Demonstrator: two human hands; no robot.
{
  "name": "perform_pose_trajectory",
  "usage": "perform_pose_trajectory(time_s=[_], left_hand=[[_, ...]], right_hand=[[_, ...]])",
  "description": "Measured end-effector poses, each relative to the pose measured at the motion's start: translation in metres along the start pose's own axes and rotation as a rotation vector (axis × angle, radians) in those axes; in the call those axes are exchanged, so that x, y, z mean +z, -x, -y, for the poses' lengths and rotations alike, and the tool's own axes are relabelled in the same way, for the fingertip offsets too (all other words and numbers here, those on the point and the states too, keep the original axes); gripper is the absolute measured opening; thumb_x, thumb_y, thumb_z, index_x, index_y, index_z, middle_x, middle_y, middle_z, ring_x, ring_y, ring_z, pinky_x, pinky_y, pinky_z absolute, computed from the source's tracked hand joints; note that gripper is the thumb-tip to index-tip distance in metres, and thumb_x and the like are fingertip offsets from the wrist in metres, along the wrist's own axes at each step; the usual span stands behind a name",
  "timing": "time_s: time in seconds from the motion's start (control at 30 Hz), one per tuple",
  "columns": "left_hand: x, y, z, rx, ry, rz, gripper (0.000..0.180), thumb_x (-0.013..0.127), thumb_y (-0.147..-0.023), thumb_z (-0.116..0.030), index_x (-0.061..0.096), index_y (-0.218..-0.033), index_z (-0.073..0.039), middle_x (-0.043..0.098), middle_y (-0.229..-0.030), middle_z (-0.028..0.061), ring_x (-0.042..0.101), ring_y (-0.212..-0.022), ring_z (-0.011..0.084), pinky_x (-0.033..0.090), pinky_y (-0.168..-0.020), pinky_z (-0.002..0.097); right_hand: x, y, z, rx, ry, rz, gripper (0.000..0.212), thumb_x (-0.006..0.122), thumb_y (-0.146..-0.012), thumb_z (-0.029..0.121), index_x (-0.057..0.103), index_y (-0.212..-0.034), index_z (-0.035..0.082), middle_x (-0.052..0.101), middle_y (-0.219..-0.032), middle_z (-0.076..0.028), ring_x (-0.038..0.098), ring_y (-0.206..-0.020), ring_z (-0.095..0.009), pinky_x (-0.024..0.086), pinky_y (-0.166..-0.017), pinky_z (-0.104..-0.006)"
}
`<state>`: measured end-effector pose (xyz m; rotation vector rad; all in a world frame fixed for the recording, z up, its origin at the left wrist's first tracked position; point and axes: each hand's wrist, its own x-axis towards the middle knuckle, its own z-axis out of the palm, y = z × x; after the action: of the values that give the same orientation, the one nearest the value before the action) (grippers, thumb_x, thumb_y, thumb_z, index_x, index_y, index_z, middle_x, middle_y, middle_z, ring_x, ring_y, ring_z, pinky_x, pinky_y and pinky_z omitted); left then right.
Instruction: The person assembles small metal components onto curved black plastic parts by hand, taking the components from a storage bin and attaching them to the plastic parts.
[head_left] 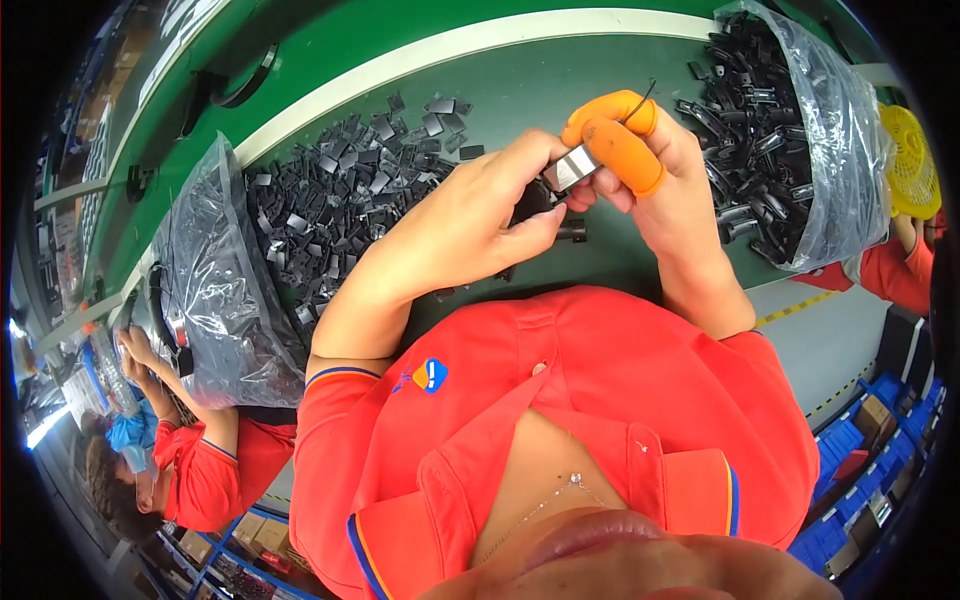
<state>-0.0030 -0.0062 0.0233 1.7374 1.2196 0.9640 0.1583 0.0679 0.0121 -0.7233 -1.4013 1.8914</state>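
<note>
In front of my chest, my left hand [490, 205] is closed round a small black plastic part [572, 169] with a shiny, silvery flat face. Orange finger covers sit on two fingers of my right hand [650, 165], which is closed at the same part, its fingertips against the part's right end. Between the orange-covered fingers a thin dark strip [641, 103] pokes out upward; its lower end is hidden. Beneath my left fingers another black piece [572, 231] shows on the green table.
Many small flat black pieces [350, 190] lie heaped at left, spilling from a clear plastic bag [215, 280]. Longer black parts [755, 140] fill another clear bag [835, 130] at right, beside a yellow basket [908, 160]. Co-workers in red sit at left [215, 470] and right [900, 275].
</note>
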Motion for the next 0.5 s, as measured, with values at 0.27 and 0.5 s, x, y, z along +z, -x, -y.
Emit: perform_pose_trajectory(time_s=[0.27,0.5], left_hand=[[0.002,0.002,0.001,-0.012,-0.069,-0.06,0.028,0.05,-0.067,0.005,0.046,-0.094,0.0,0.062,-0.08,0.0102,0.063,-0.077,0.0245,0.049,-0.066,0.0316],[0.0,0.003,0.012,0.0,0.163,0.041,0.027,0.048,-0.069,0.004,0.045,-0.095,0.0,0.063,-0.085,0.0105,0.064,-0.081,0.0232,0.05,-0.07,0.0297]], right_hand=[[0.005,0.004,-0.004,-0.03,-0.032,-0.049,0.014,0.053,-0.086,0.011,0.057,-0.089,-0.002,0.05,-0.059,0.001,0.043,-0.046,-0.004,0.034,-0.043,-0.0167],[0.001,0.001,-0.005,-0.026,-0.037,0.043,0.015,0.053,-0.086,0.012,0.057,-0.092,-0.002,0.05,-0.059,0.001,0.041,-0.046,-0.002,0.029,-0.043,-0.0142]])
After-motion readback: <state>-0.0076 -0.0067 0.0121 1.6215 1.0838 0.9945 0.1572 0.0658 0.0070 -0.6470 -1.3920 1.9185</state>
